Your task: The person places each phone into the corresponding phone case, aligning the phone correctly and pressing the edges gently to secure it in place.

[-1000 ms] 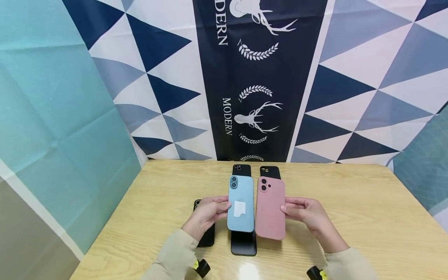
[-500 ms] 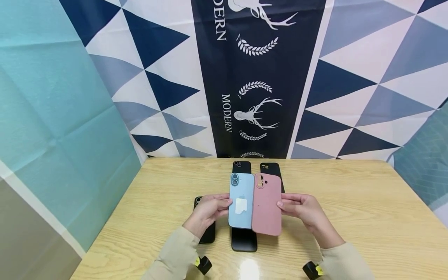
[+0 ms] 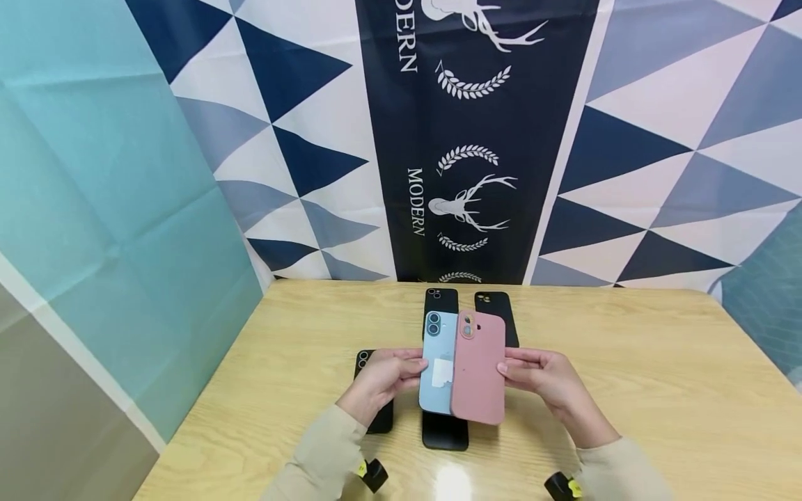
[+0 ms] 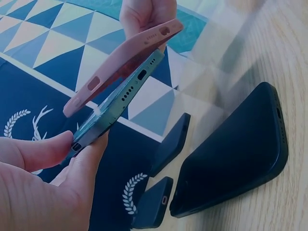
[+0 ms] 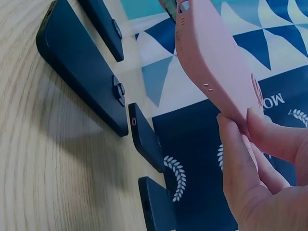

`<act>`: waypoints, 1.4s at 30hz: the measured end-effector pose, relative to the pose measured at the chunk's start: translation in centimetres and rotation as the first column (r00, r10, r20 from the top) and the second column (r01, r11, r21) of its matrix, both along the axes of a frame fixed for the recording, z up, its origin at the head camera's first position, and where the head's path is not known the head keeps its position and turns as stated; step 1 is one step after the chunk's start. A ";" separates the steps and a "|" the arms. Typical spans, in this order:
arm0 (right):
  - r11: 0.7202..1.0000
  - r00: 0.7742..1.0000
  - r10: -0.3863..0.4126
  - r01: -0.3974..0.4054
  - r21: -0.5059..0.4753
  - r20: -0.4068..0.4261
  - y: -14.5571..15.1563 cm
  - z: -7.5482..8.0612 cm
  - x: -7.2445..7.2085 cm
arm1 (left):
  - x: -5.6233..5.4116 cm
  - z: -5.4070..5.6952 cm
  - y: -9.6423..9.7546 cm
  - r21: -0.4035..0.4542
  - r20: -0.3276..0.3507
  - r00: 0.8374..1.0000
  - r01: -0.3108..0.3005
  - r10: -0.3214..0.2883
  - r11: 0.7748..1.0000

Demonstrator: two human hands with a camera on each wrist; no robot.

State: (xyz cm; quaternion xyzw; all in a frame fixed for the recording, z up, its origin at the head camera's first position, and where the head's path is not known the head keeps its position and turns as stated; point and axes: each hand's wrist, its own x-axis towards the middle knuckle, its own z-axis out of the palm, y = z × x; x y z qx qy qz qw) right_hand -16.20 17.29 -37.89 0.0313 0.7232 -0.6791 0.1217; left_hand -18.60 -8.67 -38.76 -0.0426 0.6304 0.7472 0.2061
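Note:
My left hand (image 3: 383, 379) pinches the left edge of a light-blue phone (image 3: 435, 396) with two camera lenses and a whitish patch on its back. Opposite, my right hand (image 3: 544, 379) holds a pink phone case (image 3: 479, 376) by its right edge, thumb on the back. Both pieces are raised above the table, backs toward the head camera. The case overlaps the phone's right part, hiding it there. In the left wrist view, the case (image 4: 120, 57) stands tilted over the phone's back (image 4: 126, 94), and a wedge-shaped gap shows between them at the near end.
Several black phone-shaped pieces lie on the wooden table (image 3: 626, 369): one in front (image 3: 445, 433), one at the back (image 3: 441, 299), one at back right (image 3: 499, 313), and one black piece (image 3: 380, 421) partly behind my left hand. A patterned cloth (image 3: 464, 139) hangs behind the table.
The blue phone and pink case, apart side by side a second ago, have come together. The case has shifted left over the phone's right side. Both hands keep their grips.

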 end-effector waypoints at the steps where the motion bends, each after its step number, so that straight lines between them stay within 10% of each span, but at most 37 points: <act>1: 1.000 1.000 -0.004 0.004 -0.004 0.000 -0.1 0.0 -0.1 | -0.1 0.1 0.0 0.000 -0.002 1.000 0.006 -0.006 1.000; 42: 0.999 0.999 -0.042 0.042 0.017 -0.007 -2.8 0.3 0.0 | 0.7 0.0 2.0 -0.012 -0.025 1.000 -0.005 0.005 1.000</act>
